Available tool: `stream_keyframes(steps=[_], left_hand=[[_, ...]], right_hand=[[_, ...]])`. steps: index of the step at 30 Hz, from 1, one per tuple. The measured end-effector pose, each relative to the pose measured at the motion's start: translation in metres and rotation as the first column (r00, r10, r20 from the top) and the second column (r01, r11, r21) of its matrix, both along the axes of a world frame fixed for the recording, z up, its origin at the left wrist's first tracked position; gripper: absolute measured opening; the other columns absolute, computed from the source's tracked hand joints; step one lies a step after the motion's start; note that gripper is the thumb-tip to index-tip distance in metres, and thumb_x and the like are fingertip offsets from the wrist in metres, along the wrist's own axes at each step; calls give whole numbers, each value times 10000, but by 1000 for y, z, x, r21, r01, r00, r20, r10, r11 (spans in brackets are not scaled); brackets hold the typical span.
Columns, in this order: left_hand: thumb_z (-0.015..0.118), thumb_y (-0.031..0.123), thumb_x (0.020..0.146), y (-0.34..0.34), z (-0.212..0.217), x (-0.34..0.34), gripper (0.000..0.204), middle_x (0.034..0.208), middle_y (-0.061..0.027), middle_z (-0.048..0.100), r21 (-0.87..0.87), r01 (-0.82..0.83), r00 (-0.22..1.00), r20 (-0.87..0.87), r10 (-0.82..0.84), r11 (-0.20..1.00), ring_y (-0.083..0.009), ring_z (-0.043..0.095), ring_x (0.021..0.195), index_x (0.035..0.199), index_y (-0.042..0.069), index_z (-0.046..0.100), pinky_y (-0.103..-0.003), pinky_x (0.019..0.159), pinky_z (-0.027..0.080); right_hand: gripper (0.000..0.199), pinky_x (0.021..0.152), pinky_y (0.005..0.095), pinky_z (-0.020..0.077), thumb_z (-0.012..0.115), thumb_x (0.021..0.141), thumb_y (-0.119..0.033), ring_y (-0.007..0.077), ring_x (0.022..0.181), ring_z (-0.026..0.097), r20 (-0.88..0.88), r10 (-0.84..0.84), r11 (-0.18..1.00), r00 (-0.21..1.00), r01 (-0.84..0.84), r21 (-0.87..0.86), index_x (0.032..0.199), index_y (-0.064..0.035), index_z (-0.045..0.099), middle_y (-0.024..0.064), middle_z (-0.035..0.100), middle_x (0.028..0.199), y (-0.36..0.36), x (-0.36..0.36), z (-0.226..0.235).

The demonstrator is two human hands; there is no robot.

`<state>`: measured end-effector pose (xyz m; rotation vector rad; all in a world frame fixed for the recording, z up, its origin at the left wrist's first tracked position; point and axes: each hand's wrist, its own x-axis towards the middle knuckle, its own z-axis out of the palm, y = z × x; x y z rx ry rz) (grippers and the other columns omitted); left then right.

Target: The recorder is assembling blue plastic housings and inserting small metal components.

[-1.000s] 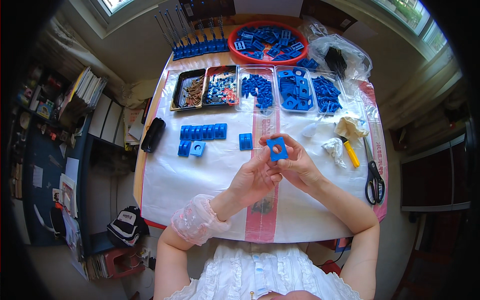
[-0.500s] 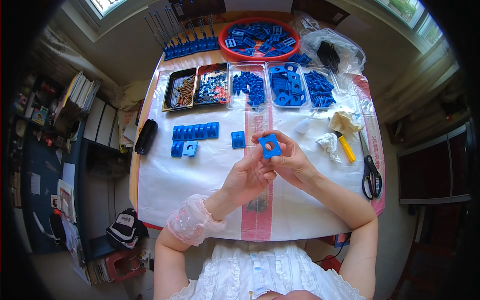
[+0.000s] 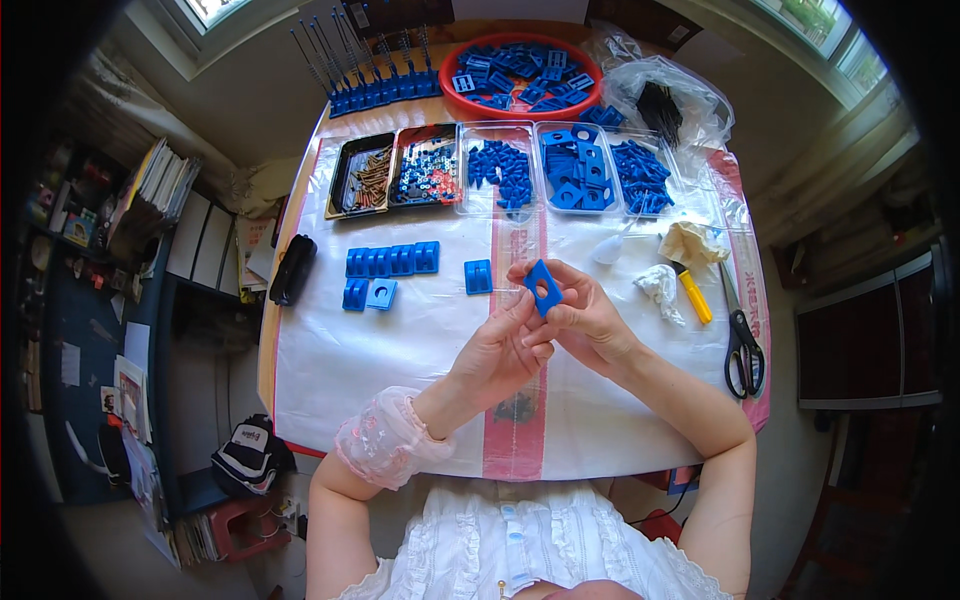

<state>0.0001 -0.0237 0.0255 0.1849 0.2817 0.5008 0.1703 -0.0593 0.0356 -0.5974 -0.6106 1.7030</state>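
Between my two hands, over the middle of the table, is a blue square plastic plate with a round hole [image 3: 533, 279], tilted on edge. My right hand [image 3: 586, 315] pinches it from the right side. The fingers of my left hand [image 3: 498, 345] close on its left edge. Just left of the hands lies a blue ridged block [image 3: 478, 277]. Farther left sits a row of similar blue blocks [image 3: 391, 260], with another block [image 3: 355, 294] and a lighter blue holed plate [image 3: 381, 294] in front of it.
Along the back stand trays of screws [image 3: 372, 185], nuts [image 3: 428, 170], blue cone-like pieces [image 3: 500, 172], holed plates [image 3: 577, 172] and small blue parts [image 3: 640, 177]. Behind them is a red basin [image 3: 447, 85]. Scissors [image 3: 743, 350], a yellow-handled cutter [image 3: 692, 297] and crumpled tissue [image 3: 660, 292] lie right; a black case [image 3: 293, 271] lies left.
The holed plate has turned in my fingers, from nearly facing up to tilted and narrower in view. My hands have stayed in about the same place.
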Motion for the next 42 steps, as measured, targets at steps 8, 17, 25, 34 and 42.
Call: stream_keyframes(steps=[8,17,25,34,42], left_hand=[[618,472,1016,-3,-4,0,518,1045,34,613,36,57,998,36,-59,998,-92,500,868,1339,70,565,-249,771,457],[709,552,936,-10,-10,4,547,1310,31,569,236,226,973,-14,-229,945,-82,498,1168,1334,201,573,-297,944,404],[712,556,926,-19,-11,7,452,1318,32,565,258,242,968,-3,-249,936,-59,491,1182,1235,237,623,-300,941,384],[703,548,928,-17,-14,6,559,1351,8,538,258,242,967,17,-255,935,-73,548,1157,1366,257,514,-301,912,471],[649,438,1009,3,-7,-4,351,1099,-2,649,405,336,938,-226,-263,851,-83,608,941,1203,146,628,-245,753,469]], right_hand=[[466,927,302,510,800,783,-23,166,1107,617,618,-227,946,753,21,323,1231,-63,674,61,610,1307,6,26,36],[360,1062,453,446,824,709,-39,347,1313,482,866,-488,846,-106,-303,439,1037,-59,676,129,568,1245,-28,22,99],[387,1101,475,417,864,691,-48,364,1364,442,897,-434,863,-81,-323,388,1027,-74,674,121,541,1300,-34,20,98],[384,1099,478,418,894,688,-108,355,1351,450,910,-412,870,-40,-314,380,1011,-74,689,121,551,1291,-32,21,100],[365,1034,436,460,887,682,-89,323,1296,497,857,-489,858,-163,-268,438,998,-75,704,119,569,1272,-36,27,109]])
